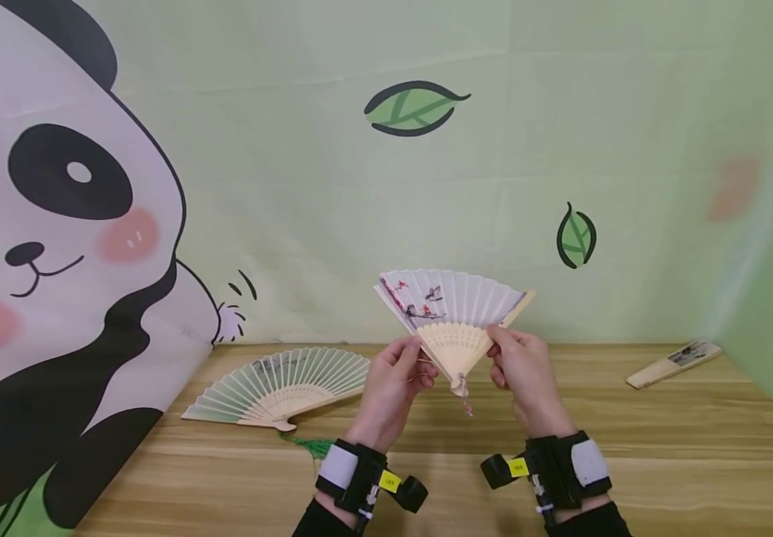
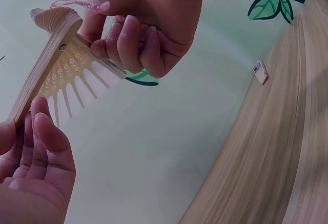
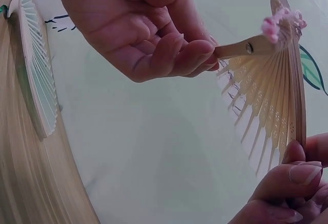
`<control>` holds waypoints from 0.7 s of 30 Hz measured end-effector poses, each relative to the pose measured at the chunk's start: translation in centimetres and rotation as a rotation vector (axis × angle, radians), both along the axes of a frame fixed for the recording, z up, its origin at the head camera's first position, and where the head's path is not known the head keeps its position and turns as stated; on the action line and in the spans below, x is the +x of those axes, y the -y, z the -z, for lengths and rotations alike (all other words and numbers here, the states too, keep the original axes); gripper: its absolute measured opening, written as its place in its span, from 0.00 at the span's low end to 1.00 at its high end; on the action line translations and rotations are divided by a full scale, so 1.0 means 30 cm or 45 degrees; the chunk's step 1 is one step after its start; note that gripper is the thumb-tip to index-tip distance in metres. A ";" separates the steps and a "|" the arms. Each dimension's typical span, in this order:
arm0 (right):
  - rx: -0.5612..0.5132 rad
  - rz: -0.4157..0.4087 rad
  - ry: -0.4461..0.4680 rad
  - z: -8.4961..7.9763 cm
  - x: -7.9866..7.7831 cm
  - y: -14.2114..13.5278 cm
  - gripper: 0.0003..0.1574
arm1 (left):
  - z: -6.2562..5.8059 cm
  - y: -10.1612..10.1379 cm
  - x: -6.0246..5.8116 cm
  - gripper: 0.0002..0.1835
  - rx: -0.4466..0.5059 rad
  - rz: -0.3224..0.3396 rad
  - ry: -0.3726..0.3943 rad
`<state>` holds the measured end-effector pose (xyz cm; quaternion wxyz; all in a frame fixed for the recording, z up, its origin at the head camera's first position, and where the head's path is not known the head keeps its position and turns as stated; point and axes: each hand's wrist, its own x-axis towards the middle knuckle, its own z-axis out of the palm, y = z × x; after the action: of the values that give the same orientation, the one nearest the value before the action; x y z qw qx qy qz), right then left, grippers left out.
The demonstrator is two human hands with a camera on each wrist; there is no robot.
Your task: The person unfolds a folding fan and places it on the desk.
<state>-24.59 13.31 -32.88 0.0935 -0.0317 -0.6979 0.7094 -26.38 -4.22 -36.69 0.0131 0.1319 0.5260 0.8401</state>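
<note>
A white folding fan [image 1: 460,298] with a printed blossom branch and birds is held up, partly spread, above the wooden table. My left hand [image 1: 389,384] pinches its left outer rib between thumb and fingers. On the other side, my right hand [image 1: 527,373] grips the right outer rib. Pale pierced bamboo ribs [image 2: 66,73] meet at a pivot at the bottom, seen from below in both wrist views. A pink braided cord [image 3: 284,25] hangs from that pivot end.
A spread green folding fan [image 1: 279,388] with a green tassel [image 1: 315,447] lies on the table [image 1: 695,455] at the left. At the far right rests a closed folding fan [image 1: 674,364]. Behind the table hangs a pale green backdrop [image 1: 279,186] with a cartoon panda.
</note>
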 end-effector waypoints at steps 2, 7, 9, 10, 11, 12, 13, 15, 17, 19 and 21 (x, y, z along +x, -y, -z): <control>-0.008 -0.003 -0.001 0.000 0.002 0.000 0.21 | 0.000 0.000 0.000 0.12 -0.001 -0.004 0.001; -0.029 -0.002 -0.019 0.002 0.002 -0.003 0.22 | -0.004 0.001 0.000 0.10 0.006 -0.019 -0.010; -0.030 0.005 -0.024 0.003 0.002 -0.004 0.22 | -0.005 0.002 0.000 0.10 0.005 -0.024 -0.013; -0.032 0.008 -0.028 0.003 0.002 -0.004 0.22 | -0.006 0.002 0.000 0.10 0.004 -0.026 -0.013; -0.032 0.012 -0.028 0.003 0.002 -0.004 0.22 | -0.006 0.003 -0.001 0.10 0.002 -0.027 -0.012; -0.032 0.014 -0.029 0.004 0.001 -0.004 0.22 | -0.005 0.003 -0.001 0.10 0.002 -0.029 -0.009; -0.033 0.017 -0.029 0.004 0.001 -0.004 0.22 | -0.005 0.003 -0.002 0.10 0.000 -0.032 -0.008; -0.038 0.022 -0.030 0.003 0.001 -0.003 0.22 | -0.004 0.003 -0.003 0.10 -0.006 -0.038 -0.009; -0.045 0.024 -0.029 0.003 0.001 -0.003 0.21 | -0.004 0.004 -0.003 0.10 -0.009 -0.041 -0.007; -0.050 0.024 -0.028 0.002 0.001 -0.003 0.21 | -0.004 0.004 -0.003 0.10 -0.013 -0.043 -0.007; -0.051 0.022 -0.030 0.001 0.001 -0.004 0.21 | -0.006 0.005 -0.003 0.10 -0.013 -0.043 -0.006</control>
<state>-24.55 13.44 -32.91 0.1071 -0.0314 -0.6821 0.7227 -26.48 -4.38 -36.52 -0.0017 0.1250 0.5325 0.8371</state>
